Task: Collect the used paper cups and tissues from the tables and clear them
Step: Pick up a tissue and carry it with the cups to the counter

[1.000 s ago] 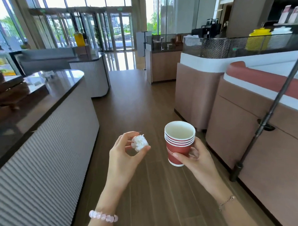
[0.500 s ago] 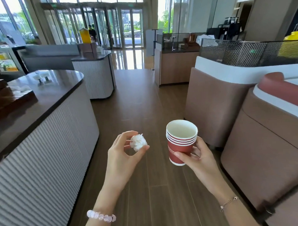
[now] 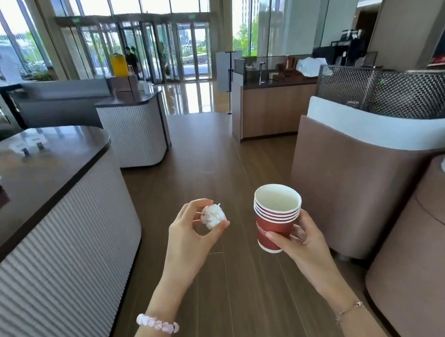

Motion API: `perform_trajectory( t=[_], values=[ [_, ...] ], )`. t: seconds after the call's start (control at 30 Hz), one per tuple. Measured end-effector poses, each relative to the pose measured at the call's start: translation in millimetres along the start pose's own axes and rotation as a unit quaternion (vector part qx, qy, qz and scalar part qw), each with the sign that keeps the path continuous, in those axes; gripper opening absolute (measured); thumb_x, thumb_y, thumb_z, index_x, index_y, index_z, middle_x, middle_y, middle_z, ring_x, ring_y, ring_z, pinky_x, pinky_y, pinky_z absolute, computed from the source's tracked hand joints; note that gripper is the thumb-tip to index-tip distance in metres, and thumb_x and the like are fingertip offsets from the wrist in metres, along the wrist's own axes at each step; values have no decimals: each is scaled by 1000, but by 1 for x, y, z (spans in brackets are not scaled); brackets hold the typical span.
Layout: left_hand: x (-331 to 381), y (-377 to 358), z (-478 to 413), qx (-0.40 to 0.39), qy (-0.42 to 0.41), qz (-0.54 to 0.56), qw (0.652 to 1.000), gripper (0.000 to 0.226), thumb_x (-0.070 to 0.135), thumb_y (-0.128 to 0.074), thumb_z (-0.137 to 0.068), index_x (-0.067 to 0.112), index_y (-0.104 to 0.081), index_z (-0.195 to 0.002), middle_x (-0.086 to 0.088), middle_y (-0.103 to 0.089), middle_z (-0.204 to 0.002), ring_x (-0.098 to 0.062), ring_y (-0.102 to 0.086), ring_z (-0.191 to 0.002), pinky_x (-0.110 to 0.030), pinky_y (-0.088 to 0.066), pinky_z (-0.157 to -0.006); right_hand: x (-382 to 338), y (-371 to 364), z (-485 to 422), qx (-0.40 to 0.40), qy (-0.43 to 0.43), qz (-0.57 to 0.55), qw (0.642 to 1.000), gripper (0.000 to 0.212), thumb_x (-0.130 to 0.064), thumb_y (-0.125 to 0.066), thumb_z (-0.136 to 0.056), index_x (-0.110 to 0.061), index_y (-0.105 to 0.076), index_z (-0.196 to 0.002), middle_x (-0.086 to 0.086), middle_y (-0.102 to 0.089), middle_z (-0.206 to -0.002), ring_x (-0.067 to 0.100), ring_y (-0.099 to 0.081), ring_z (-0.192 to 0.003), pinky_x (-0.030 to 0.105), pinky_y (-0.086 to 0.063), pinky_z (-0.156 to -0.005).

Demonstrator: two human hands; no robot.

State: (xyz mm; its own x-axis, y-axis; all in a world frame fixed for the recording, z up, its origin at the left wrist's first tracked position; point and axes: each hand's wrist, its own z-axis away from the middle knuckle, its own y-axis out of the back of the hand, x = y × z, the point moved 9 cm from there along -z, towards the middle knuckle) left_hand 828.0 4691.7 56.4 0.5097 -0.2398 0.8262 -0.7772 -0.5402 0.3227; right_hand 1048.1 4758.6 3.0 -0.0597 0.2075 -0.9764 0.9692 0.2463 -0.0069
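- Head view looks along a wooden floor [image 3: 216, 168] that runs between a ribbed counter [image 3: 67, 224] on the left and a brown booth [image 3: 355, 184] on the right.
- Left hand [image 3: 191, 235] is raised over the floor, palm up, and pinches a balled white tissue [image 3: 214, 216] between thumb and fingertips.
- Right hand [image 3: 299, 243] grips a stack of red paper cups [image 3: 275, 224], thumb across the front and fingers curled round the back.
- Several cups are nested and upright, with their white rims stepped one above the other and the top cup's white inside in view.
- Tissue and cups are near each other but apart, both in the air and touching neither counter nor booth.
- A bead bracelet [image 3: 157, 324] sits on the left wrist and a thin chain [image 3: 348, 310] on the right.
- Farther off, a smaller ribbed stand [image 3: 134, 131] carries a yellow dispenser [image 3: 119, 64].
- Glass doors [image 3: 172, 51] close the far end, with a mesh screen [image 3: 403, 94] above the booth.
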Motion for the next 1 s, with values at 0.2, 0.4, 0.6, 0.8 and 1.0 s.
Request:
perform_trajectory(
  t=[0.2,0.4,0.6,0.8,1.0],
  values=[
    [-48,-24,-102,1,-4,-6,1000,38,22,-81,-68,38,-60,-96,20,-62,-97,5,-58,-88,-4,-43,-69,30,-13,-115,3,-7,-8,1000,54,-12,-81,-70,-31,-58,-116,-8,-70,-108,6,-65,-102,14,-51,-76],
    [-110,-56,-199,19,1,-21,1000,39,24,-81,-68,40,-59,-96,23,-63,-96,4,-59,-89,-3,-43,-69,70,-24,-236,-9,-9,-3,1000,52,-8,-80,-72,-31,-59,-114,-10,-71,-105,4,-66,-100,12,-51,-75],
    [-159,-112,-328,24,1,-25,999,39,22,-82,-68,39,-59,-96,21,-63,-96,4,-59,-88,-5,-44,-69,103,-15,-384,-11,-7,1,1000,55,-8,-79,-72,-31,-57,-116,-13,-71,-106,3,-65,-101,13,-51,-76],
    [-190,-161,-455,31,0,-6,1000,35,25,-79,-68,35,-62,-97,17,-65,-96,-3,-61,-87,-6,-44,-71,114,-12,-522,-24,0,4,1000,55,-11,-79,-72,-36,-56,-115,-22,-69,-104,-4,-63,-98,8,-49,-72],
    [-232,-202,-550,25,0,-4,1000,36,26,-79,-67,34,-62,-98,21,-65,-97,-3,-62,-87,-5,-44,-72,140,-4,-628,-15,-3,11,1000,56,-9,-79,-73,-34,-55,-117,-19,-69,-105,-1,-64,-100,10,-50,-73]
  ],
)
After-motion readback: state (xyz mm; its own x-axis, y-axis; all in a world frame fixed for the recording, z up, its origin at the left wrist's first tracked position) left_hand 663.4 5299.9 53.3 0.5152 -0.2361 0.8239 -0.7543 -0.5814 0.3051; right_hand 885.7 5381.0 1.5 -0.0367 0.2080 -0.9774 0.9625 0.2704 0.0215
